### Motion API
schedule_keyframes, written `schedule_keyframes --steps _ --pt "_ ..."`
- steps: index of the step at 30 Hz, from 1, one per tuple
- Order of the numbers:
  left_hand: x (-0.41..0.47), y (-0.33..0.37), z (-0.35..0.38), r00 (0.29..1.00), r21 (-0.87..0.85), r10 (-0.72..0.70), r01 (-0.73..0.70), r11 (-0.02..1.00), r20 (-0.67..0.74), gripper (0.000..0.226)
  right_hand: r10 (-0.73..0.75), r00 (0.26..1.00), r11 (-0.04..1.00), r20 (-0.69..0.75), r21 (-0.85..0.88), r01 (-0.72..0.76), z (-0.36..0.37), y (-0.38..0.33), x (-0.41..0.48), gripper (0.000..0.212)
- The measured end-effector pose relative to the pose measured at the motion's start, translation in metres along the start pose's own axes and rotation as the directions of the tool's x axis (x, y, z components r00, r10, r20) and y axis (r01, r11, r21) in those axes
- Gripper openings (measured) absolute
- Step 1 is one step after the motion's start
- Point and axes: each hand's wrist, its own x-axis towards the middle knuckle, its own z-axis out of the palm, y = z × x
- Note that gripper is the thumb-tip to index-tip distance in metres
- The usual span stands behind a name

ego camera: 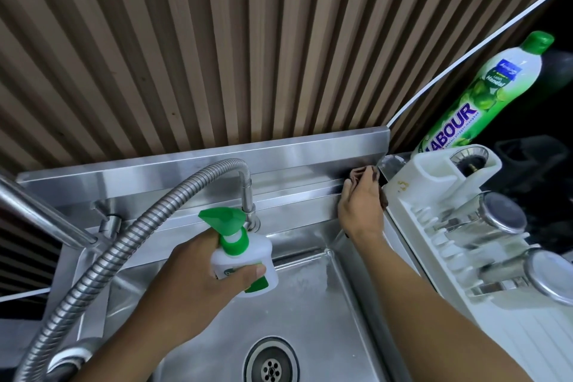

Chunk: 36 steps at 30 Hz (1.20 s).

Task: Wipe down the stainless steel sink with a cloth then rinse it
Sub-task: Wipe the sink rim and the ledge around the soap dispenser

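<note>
Steel sink [313, 307] — one cloth [359, 172], one spray bottle [243, 257].

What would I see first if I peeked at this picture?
The green-and-white spray bottle in the left hand, over the steel sink. Next, the right hand holding a brown cloth against the sink's back right corner, and the tall green dish-soap bottle at the far right.
</note>
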Motion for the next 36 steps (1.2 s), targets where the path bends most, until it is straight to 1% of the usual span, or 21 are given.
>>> schedule_keyframes --steps 1,3,5,6,8,11,12,13,15,17,18,20,21,23,26,28,31,32,33,35,36 --pt "0.0 -0.001 0.0 1.0 0.0 -0.003 0.003 1.0 -0.001 0.036 -0.005 0.999 1.0 -0.032 -0.02 0.004 0.007 -0.004 0.004 0.063" --pt "-0.001 -0.002 -0.001 1.0 -0.005 -0.007 0.007 1.0 -0.002 0.037 0.018 0.998 0.996 -0.068 -0.082 -0.024 0.02 -0.013 0.007 0.073" --pt "0.0 -0.003 -0.002 1.0 -0.012 -0.01 0.01 1.0 -0.004 0.036 0.078 0.995 0.99 -0.062 -0.112 -0.085 0.025 -0.019 0.004 0.076" --pt "0.0 -0.003 -0.002 1.0 -0.017 -0.011 0.011 1.0 -0.006 0.036 0.082 0.995 0.987 -0.05 -0.135 -0.088 0.026 -0.019 0.002 0.076" --pt "0.001 -0.003 -0.001 1.0 -0.019 -0.014 0.014 1.0 -0.004 0.036 -0.001 1.0 0.983 -0.031 -0.181 -0.005 0.03 -0.022 -0.012 0.074" --pt "0.003 -0.001 0.001 1.0 -0.022 -0.016 0.016 1.0 0.003 0.035 -0.218 0.975 0.957 0.029 -0.188 0.22 0.043 -0.025 -0.049 0.073" --pt "0.003 0.0 0.001 1.0 -0.021 -0.023 0.023 1.0 0.006 0.034 -0.255 0.965 0.946 0.066 -0.188 0.263 0.046 -0.026 -0.056 0.074" --pt "0.003 0.0 0.001 1.0 -0.02 -0.025 0.025 0.999 0.01 0.034 -0.252 0.964 0.943 0.089 -0.2 0.265 0.047 -0.026 -0.057 0.074" --pt "0.003 0.001 0.002 1.0 -0.016 -0.022 0.022 1.0 0.015 0.033 -0.148 0.987 0.959 0.056 -0.235 0.157 0.043 -0.025 -0.041 0.076" --pt "0.002 0.002 0.002 1.0 -0.014 -0.02 0.02 1.0 0.017 0.031 0.017 1.0 0.975 -0.012 -0.22 -0.02 0.033 -0.025 -0.013 0.076" --pt "0.001 0.002 0.002 1.0 -0.016 -0.022 0.022 1.0 0.015 0.031 0.099 0.995 0.974 -0.018 -0.202 -0.101 0.027 -0.025 0.0 0.077" --pt "0.002 0.001 0.002 1.0 -0.022 -0.023 0.023 1.0 0.011 0.031 0.198 0.98 0.966 -0.004 -0.169 -0.195 0.02 -0.029 0.015 0.081" --pt "0.002 0.0 0.001 1.0 -0.021 -0.025 0.026 0.999 0.01 0.032 0.208 0.978 0.966 -0.009 -0.156 -0.206 0.019 -0.03 0.015 0.082" --pt "0.004 0.001 0.0 1.0 -0.026 -0.03 0.03 0.999 -0.004 0.032 0.134 0.989 0.98 -0.066 -0.139 -0.142 0.024 -0.03 0.007 0.076" --pt "0.005 0.001 -0.002 0.999 -0.026 -0.025 0.025 0.999 -0.024 0.038 -0.083 0.989 0.982 -0.12 -0.181 0.06 0.04 -0.028 -0.026 0.065" --pt "0.006 0.002 -0.002 0.999 -0.029 -0.027 0.026 0.999 -0.036 0.035 -0.202 0.973 0.967 -0.109 -0.179 0.181 0.051 -0.034 -0.05 0.06" --pt "0.005 0.002 -0.002 0.998 -0.04 -0.027 0.025 0.999 -0.051 0.031 -0.353 0.934 0.932 -0.057 -0.106 0.346 0.065 -0.05 -0.083 0.051" --pt "0.005 0.003 -0.003 0.998 -0.039 -0.025 0.023 0.999 -0.052 0.031 -0.428 0.904 0.902 -0.02 -0.075 0.426 0.069 -0.052 -0.09 0.048" --pt "0.005 0.003 -0.002 0.998 -0.038 -0.021 0.019 0.999 -0.052 0.032 -0.52 0.854 0.853 0.019 -0.036 0.521 0.071 -0.051 -0.095 0.045" --pt "0.004 0.004 -0.002 0.998 -0.034 -0.01 0.008 0.999 -0.054 0.039 -0.684 0.724 0.729 0.089 0.047 0.683 0.068 -0.042 -0.097 0.043" --pt "0.003 0.004 -0.002 0.998 -0.031 -0.011 0.009 0.999 -0.056 0.042 -0.728 0.677 0.685 0.111 0.083 0.724 0.064 -0.037 -0.093 0.042"
